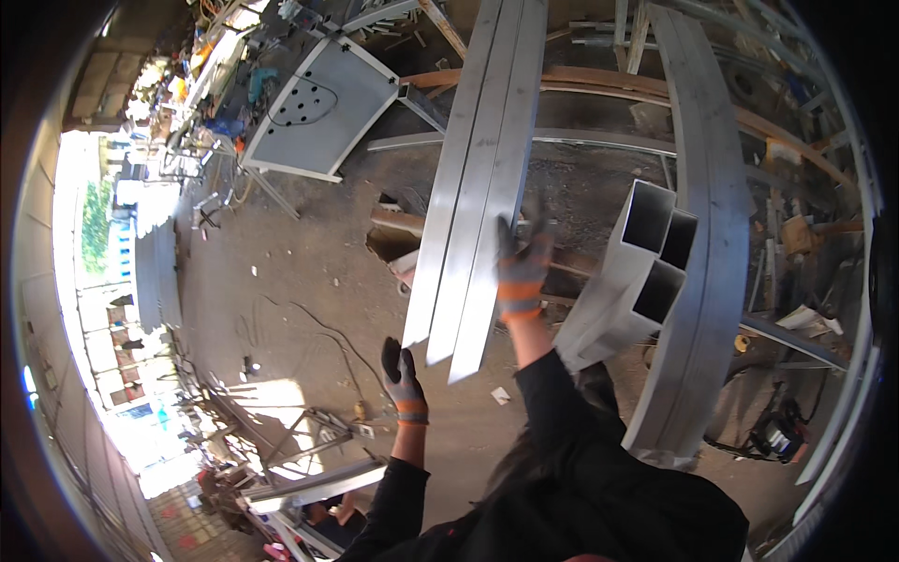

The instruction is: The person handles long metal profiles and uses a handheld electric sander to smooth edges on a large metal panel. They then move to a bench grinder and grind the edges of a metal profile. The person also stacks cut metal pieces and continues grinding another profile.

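While three long, flat, silver-grey metal strips (473, 187) lie side by side, running from the top of the view down to cut ends near the middle, the right hand (521, 267), in a grey work glove with orange bands, is raised against the right edge of the rightmost strip, fingers spread and apart; whether the palm actually presses the metal cannot be told. The left hand (403, 379), gloved the same way, sits lower and to the left, just below the cut ends of the strips and apart from them, fingers loosely curled with nothing clamped in them. Both black sleeves rise from the lower edge. Just right of the right hand lies a bundle of silver rectangular metal tubes (637, 281), open ends facing up. Beyond it a wide curved grey metal beam (707, 234) sweeps downward. A grey perforated metal panel (318, 108) stands upper left on the dusty concrete floor (300, 281).
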The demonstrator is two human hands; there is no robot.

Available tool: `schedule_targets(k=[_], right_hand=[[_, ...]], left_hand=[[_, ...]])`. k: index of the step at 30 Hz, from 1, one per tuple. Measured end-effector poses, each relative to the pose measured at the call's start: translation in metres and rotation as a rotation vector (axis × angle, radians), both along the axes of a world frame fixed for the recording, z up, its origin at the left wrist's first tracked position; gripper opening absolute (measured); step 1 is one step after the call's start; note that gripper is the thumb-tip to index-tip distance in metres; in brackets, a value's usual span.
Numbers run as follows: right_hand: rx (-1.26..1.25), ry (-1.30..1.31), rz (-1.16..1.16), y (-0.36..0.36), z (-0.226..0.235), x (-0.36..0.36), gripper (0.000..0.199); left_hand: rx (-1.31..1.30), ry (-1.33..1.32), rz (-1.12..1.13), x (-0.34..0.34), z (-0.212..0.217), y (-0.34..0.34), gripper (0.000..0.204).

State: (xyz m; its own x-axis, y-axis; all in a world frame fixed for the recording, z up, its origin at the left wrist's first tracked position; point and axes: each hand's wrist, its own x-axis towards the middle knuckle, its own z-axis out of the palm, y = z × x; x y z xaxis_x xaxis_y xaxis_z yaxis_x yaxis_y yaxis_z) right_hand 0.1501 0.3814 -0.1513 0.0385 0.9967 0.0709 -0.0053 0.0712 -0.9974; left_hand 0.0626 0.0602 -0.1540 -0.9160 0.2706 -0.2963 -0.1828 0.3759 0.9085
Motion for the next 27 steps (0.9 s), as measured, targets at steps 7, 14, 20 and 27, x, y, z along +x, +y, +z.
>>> schedule_targets(k=[7, 14, 20, 27], right_hand=[[0.349, 0.032, 0.594, -0.121, 0.167, 0.041, 0.060], [0.737, -0.545, 0.350, -0.027, 0.236, 0.195, 0.060], [0.494, -0.554, 0.349, 0.062, 0.152, 0.298, 0.079], [-0.262, 0.182, 0.402, 0.033, 0.005, 0.343, 0.122]], left_hand=[[0.546, -0.077, 0.308, 0.062, -0.016, 0.048, 0.082], [0.438, 0.103, 0.549, 0.060, 0.001, 0.088, 0.069], [0.166, -0.072, 0.429, 0.053, 0.033, 0.129, 0.076], [0.386, 0.438, -0.067, 0.108, 0.086, 0.126, 0.098]])
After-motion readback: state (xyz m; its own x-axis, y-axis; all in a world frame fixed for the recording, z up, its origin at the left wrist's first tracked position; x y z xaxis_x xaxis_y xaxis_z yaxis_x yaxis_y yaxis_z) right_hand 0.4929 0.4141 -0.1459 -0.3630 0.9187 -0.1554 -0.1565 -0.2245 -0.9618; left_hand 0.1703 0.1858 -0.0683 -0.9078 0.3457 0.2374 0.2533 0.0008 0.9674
